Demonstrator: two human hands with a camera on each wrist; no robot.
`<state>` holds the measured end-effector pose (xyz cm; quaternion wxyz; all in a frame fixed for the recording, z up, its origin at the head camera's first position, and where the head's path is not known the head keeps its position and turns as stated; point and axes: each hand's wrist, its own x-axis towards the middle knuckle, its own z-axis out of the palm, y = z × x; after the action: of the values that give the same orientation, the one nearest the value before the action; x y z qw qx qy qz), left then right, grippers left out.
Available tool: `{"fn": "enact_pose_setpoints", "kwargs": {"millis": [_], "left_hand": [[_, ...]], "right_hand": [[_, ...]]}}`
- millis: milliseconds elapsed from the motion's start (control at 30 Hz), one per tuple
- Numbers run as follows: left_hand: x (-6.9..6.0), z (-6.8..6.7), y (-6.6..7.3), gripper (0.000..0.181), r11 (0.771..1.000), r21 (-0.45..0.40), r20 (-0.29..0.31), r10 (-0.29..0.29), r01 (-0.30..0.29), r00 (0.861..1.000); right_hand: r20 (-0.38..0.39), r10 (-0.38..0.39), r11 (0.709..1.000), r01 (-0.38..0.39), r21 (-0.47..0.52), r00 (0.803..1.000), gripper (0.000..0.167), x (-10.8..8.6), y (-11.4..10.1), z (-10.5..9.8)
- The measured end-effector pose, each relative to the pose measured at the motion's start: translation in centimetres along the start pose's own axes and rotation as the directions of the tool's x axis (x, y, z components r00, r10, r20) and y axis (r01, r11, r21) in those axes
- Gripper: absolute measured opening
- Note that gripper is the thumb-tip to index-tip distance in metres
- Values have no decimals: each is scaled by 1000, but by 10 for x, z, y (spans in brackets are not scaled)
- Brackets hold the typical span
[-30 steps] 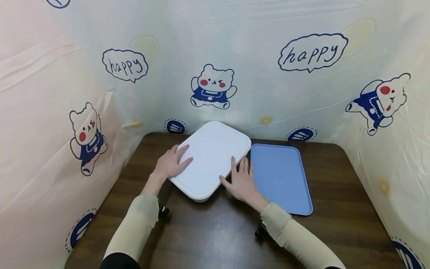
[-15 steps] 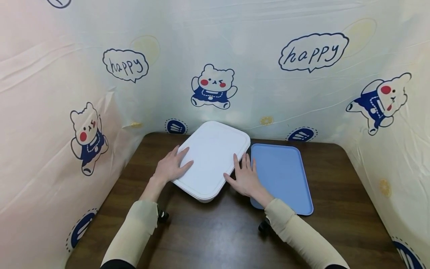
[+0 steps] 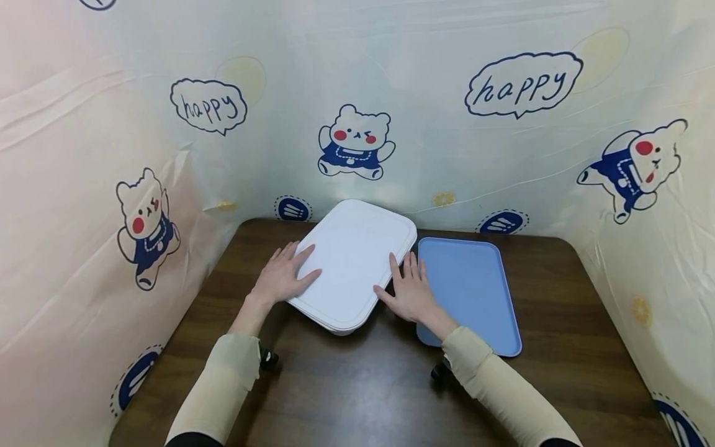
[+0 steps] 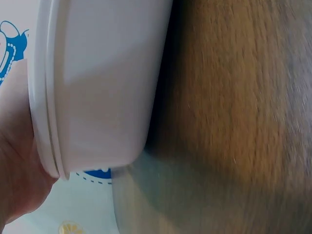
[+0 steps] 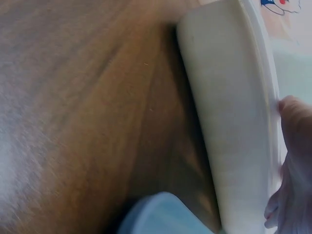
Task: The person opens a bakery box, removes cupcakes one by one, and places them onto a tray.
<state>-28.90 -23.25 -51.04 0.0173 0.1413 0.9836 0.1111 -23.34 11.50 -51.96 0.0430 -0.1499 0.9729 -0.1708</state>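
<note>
A white lidded plastic box [image 3: 349, 261] sits turned at an angle near the back of the brown table. Its pale side wall [image 4: 107, 83] fills much of the left wrist view. My left hand [image 3: 279, 276] rests on the lid's left edge, thumb and fingers spread. At the opposite edge my right hand [image 3: 412, 295] touches the lid's rim with its fingers extended. In the right wrist view the thumb [image 5: 295, 122] lies against that rim. Whatever is inside the box is hidden by the lid.
A shallow blue tray [image 3: 466, 292] lies flat just right of the box, partly under my right hand and forearm. Behind the table [image 3: 357, 391] hangs a printed curtain [image 3: 424, 74], which also encloses both sides.
The box has turned slightly, its front corner shifting a little to the right. My right hand has moved slightly right and away from me along the rim; the left stays in nearly the same place.
</note>
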Motion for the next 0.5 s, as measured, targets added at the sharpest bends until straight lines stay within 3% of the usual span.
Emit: {"fn": "enact_pose_setpoints", "kwargs": {"millis": [267, 500], "left_hand": [[-1, -3, -9, 84, 999, -27, 24, 44, -44, 999], [8, -3, -21, 80, 996, -59, 39, 74, -72, 996]], "right_hand": [[21, -6, 1000, 6, -11, 1000, 96, 2, 4, -7], [-9, 54, 997, -54, 59, 998, 98, -5, -15, 9]]}}
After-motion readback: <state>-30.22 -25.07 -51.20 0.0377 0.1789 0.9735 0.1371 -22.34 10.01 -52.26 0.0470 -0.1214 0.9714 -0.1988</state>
